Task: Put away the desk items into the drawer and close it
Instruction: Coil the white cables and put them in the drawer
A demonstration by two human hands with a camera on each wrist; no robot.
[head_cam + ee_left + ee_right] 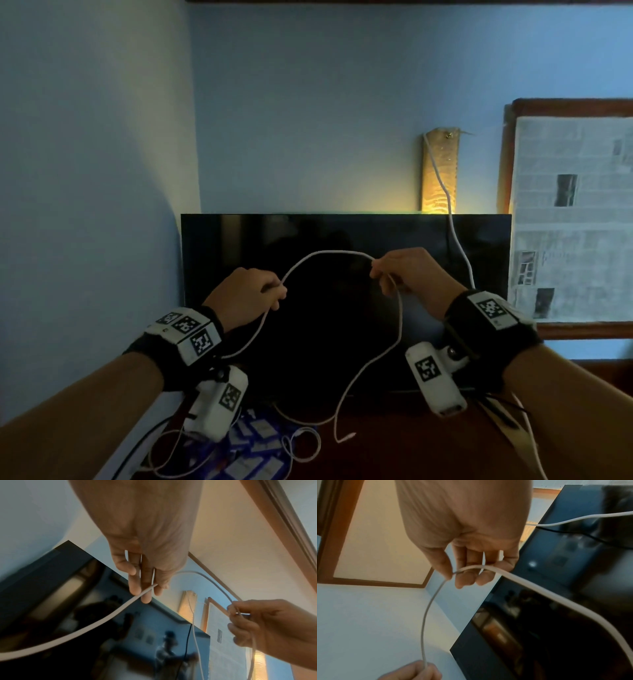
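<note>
I have the thin white cable [329,253] up in the air, arched between my two pinches in front of the dark screen. From each pinch it hangs in long loose loops toward the desk, and its free plug end [346,438] dangles just above the wood.

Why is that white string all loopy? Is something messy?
Yes, a bit. The white cable arches between the left hand and right hand, uncoiled, its loose end dangling down near scattered blue packets.
</note>
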